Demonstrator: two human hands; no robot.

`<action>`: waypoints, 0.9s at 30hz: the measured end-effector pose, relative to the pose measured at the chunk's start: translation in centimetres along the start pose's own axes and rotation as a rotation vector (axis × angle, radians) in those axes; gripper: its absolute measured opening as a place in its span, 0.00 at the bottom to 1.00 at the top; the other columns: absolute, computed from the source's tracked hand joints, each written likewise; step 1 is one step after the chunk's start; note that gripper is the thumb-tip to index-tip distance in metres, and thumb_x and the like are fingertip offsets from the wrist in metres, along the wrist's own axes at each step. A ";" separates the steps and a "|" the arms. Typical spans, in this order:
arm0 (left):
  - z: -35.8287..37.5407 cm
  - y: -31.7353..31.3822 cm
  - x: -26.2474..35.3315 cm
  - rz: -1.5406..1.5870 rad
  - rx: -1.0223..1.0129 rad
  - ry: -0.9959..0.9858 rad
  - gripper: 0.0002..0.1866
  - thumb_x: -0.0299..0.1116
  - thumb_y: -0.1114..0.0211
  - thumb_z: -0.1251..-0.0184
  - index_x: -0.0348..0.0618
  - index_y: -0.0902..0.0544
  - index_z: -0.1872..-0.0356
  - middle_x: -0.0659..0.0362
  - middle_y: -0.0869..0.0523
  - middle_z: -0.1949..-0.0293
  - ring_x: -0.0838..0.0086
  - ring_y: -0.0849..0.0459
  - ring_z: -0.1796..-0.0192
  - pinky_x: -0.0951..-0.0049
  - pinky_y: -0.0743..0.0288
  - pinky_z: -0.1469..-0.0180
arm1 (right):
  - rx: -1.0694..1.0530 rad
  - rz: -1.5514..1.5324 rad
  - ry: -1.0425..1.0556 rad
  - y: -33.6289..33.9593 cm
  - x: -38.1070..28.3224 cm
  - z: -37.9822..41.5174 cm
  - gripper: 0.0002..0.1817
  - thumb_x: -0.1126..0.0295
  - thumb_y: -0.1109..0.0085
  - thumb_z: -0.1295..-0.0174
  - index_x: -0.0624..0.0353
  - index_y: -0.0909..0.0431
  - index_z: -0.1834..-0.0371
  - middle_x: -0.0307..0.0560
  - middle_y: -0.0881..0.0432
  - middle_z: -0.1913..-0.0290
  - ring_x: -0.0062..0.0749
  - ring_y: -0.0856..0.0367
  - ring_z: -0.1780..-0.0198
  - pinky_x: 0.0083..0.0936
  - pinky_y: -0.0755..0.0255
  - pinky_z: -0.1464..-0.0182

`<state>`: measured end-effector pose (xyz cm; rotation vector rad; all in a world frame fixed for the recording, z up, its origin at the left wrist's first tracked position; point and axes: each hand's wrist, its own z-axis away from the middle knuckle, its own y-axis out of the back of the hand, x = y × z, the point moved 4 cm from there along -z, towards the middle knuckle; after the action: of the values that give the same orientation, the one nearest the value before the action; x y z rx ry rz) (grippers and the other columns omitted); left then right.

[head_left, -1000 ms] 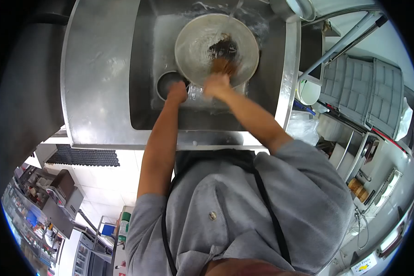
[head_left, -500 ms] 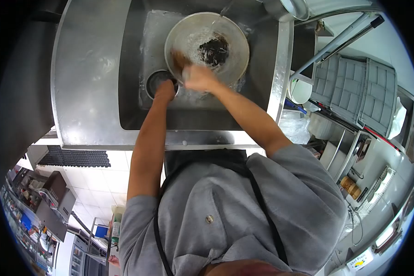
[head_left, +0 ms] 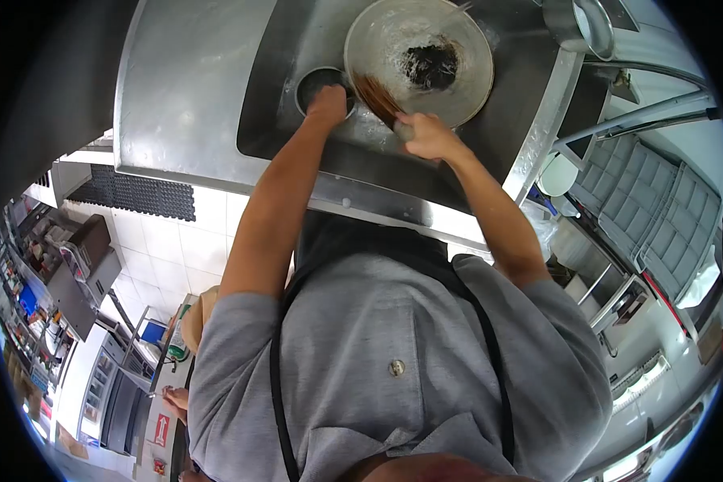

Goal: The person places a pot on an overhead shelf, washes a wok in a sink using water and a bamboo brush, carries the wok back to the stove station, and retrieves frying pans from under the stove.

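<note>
My right hand [head_left: 430,136] is closed around the handle end of a brown bamboo wok brush [head_left: 377,98]. The brush's bristles rest at the near left inner edge of a large round metal bowl [head_left: 484,80]. Water stirs in the bowl around a dark patch whose nature I cannot make out. Just left of the bowl, my left hand [head_left: 327,104] grips the near right rim of a smaller round metal pot [head_left: 300,90], its fingers partly hidden inside. Both vessels are in a steel sink [head_left: 261,132].
A steel drainboard [head_left: 185,88] extends left of the sink. Another metal pot [head_left: 566,28] stands at the back right corner. Grey crates [head_left: 659,193] lie to the right. Behind me at lower left, another person's hand [head_left: 177,400] shows beside a counter.
My view has turned, so the sink sits higher and further right. My right hand with the brush, blurred before, is now sharper at the bowl's near left edge. The left hand stays at the pot.
</note>
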<state>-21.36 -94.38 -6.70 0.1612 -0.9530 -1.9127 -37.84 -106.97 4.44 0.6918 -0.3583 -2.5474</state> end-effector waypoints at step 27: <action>-0.4 -1.5 -2.5 -0.085 -0.117 -0.059 0.23 0.38 0.31 0.46 0.39 0.20 0.49 0.43 0.20 0.47 0.49 0.21 0.44 0.55 0.25 0.43 | -0.141 0.796 -0.162 3.5 2.2 5.2 0.19 0.73 0.41 0.69 0.64 0.15 0.68 0.61 0.16 0.64 0.52 0.15 0.63 0.41 0.20 0.65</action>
<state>-20.92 -92.26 -8.68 0.0782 -0.8822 -2.0550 -40.95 -110.36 9.18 0.2134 -0.4022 -1.8413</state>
